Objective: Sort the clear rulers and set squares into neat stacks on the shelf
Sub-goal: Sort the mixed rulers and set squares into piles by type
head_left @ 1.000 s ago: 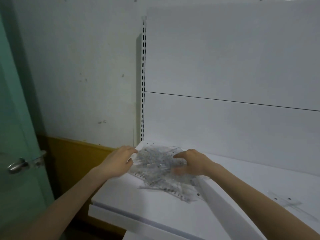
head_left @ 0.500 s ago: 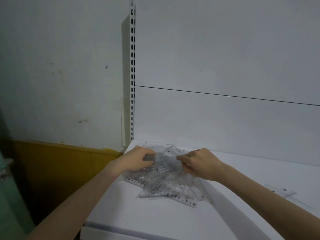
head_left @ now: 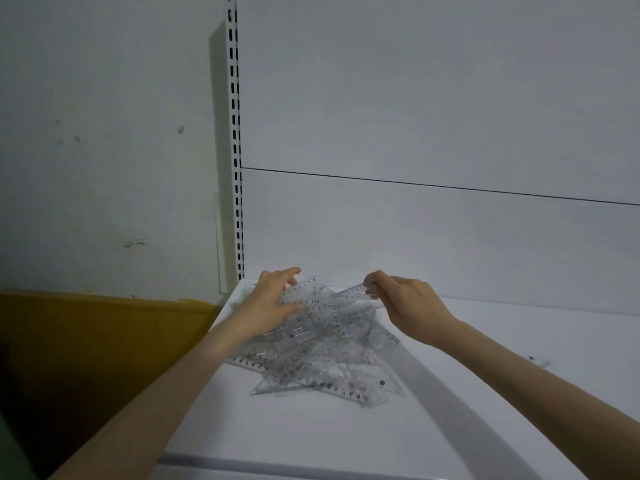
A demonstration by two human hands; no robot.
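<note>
Rulers point(head_left: 322, 344) heaped on shelf point(head_left: 346, 434); slotted upright point(head_left: 235, 150) behind left.

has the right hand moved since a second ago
Yes. The right hand has lifted one ruler end off the pile, toward the shelf's back panel.

Setting: shop or stockroom interior, retail-type shelving. Evidence: white metal shelf point(head_left: 346, 441) with flat back panels point(head_left: 433, 98); slotted upright point(head_left: 234, 133) of the kind that takes adjustable brackets, fixed at the unit's left edge; loose pile of clear rulers and set squares point(head_left: 325, 355) lying on the shelf like stationery stock. Surroundings: scuffed, marked white wall point(head_left: 104, 133) with a yellow band point(head_left: 86, 327) along its lower part
</note>
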